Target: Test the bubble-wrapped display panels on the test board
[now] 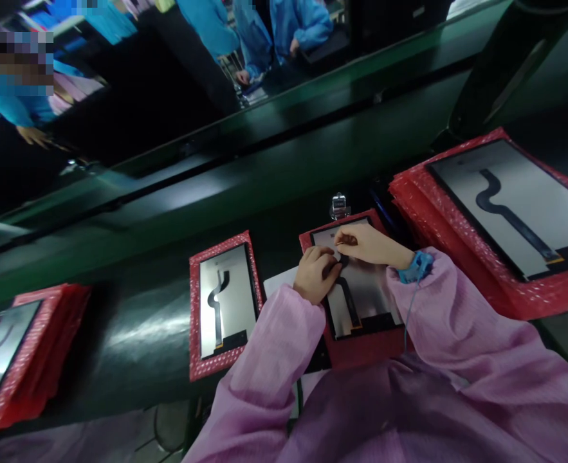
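Note:
A silver panel with a dark curved ribbon cable lies on red bubble wrap in front of me. My left hand rests on the panel's left part, fingers curled over the upper end of the cable. Just right of it, my right hand pinches at the cable's upper end; whatever is between its fingertips is too small to name. A blue wrist strap with a thin cord is round my right wrist. What lies under my left fingers is hidden.
Left of my hands lies another panel on red wrap. Stacks of wrapped panels stand at right and far left. A small metal counter sits behind. People in blue work across the green bench.

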{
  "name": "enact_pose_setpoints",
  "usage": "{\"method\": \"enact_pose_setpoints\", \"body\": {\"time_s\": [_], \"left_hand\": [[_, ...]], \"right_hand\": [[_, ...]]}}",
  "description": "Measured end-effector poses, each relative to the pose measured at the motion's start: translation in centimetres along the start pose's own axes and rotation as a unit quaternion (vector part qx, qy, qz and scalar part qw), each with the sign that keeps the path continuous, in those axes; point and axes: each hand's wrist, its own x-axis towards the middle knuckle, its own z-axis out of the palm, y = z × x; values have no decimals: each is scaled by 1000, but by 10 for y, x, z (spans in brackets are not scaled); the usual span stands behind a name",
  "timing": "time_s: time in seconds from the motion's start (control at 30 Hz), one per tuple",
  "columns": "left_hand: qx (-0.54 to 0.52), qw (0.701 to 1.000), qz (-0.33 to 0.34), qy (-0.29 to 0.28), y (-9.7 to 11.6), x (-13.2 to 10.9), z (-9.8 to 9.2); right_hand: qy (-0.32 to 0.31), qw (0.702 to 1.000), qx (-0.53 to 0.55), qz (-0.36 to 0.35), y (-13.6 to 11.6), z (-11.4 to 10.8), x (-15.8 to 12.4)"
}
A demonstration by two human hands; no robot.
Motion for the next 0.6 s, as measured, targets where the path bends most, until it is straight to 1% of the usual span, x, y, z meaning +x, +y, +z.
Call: {"method": "enact_pose_setpoints", "body": {"time_s": [0.17,0.3,0.4,0.6], "left_hand": [[1,1000,14,13,0,0,1],[2,1000,8,-8,1,1,-1],[4,1000,5,-12,3,2,-2],[20,999,-24,-38,6,5,-1]], "right_hand": [[-7,997,-69,-20,1,1,0],[-6,989,-148,-25,0,4,-3],[3,978,-209,-25,-3,5,-5],[29,959,-277,-47,-2,8,-5]]}}
